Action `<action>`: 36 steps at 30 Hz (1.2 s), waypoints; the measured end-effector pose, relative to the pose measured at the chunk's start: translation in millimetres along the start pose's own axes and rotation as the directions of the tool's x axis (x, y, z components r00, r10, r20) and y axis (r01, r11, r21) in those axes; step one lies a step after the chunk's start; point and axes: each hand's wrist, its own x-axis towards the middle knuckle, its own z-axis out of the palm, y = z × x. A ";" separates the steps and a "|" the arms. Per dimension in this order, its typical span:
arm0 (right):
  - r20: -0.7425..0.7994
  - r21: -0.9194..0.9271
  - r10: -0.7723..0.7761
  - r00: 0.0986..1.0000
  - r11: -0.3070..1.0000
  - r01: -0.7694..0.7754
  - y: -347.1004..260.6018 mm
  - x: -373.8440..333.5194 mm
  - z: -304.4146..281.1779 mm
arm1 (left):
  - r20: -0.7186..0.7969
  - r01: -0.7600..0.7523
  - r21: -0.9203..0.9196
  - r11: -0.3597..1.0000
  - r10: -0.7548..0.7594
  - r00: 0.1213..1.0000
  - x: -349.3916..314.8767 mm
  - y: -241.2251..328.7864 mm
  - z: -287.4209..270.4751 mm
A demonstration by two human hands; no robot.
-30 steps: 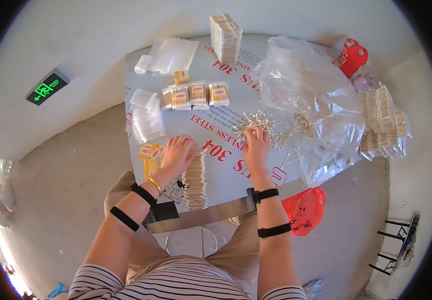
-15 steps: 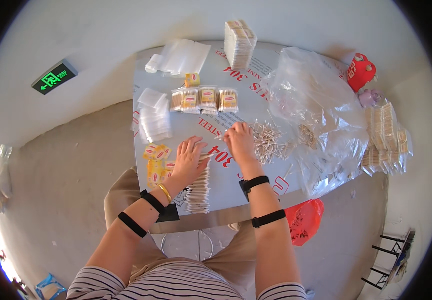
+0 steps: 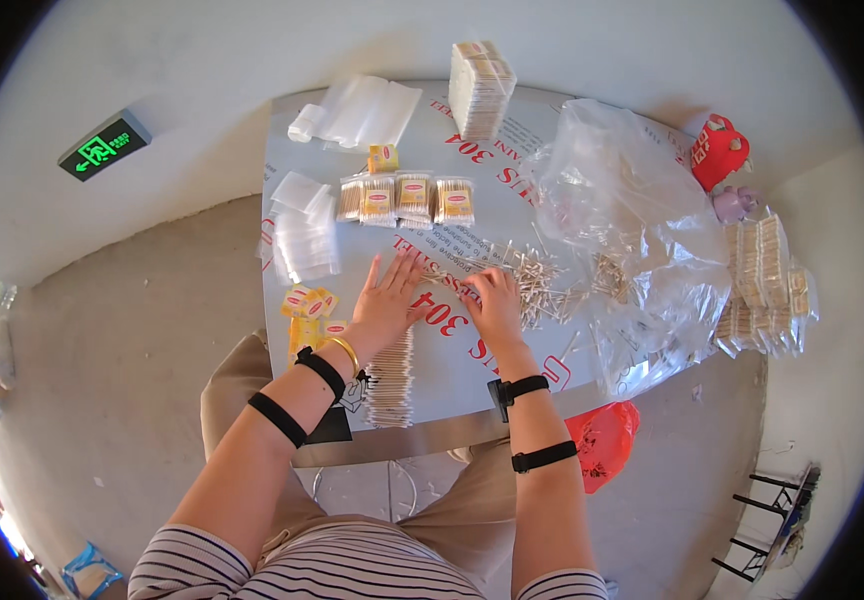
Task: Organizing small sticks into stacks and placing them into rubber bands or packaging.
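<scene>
White-tipped cotton swabs (image 3: 389, 388) lie side by side in one tidy column on the grey table (image 3: 452, 395), which reaches toward the near edge; over the far end of this column is the left hand (image 3: 387, 298), palm down, its fingers stretched and set apart from each other; it hides that end, so I cannot tell if the palm touches the swabs there; the right hand (image 3: 495, 308) is near to it, fingers bent and tips close together, beside a few scattered swabs (image 3: 434, 277) between the hands; whether these tips pinch one, I cannot tell. Just to the right of the right hand is a loose heap of swabs (image 3: 542, 285), next to a big transparent bag (image 3: 642, 190); left of the left hand are yellow cards (image 3: 304, 332), and farther away flat clear sleeves (image 3: 307, 245); beyond both hands are filled packets (image 3: 413, 197), and near the far edge stands a tall stack of packets (image 3: 480, 95).
</scene>
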 end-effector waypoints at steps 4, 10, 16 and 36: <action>-0.023 -0.044 0.037 0.999 0.998 -0.038 -8.9 0.7 3.3 | -0.014 0.045 0.012 0.999 -0.045 0.999 0.2 -4.9 -3.3; -0.075 -0.102 0.083 0.994 0.991 -0.090 -13.5 7.2 15.0 | -0.165 -0.012 -0.278 0.960 -0.036 0.986 10.4 -15.3 -11.8; -0.050 -0.092 0.170 0.984 0.980 -0.174 -1.4 2.5 2.7 | -0.287 -0.109 -0.448 0.887 -0.027 0.958 21.3 -31.3 -12.2; -0.065 0.114 -0.118 0.991 0.986 0.125 -46.2 35.3 35.9 | -0.303 -0.086 -0.433 0.897 -0.055 0.951 -34.8 -42.4 -24.8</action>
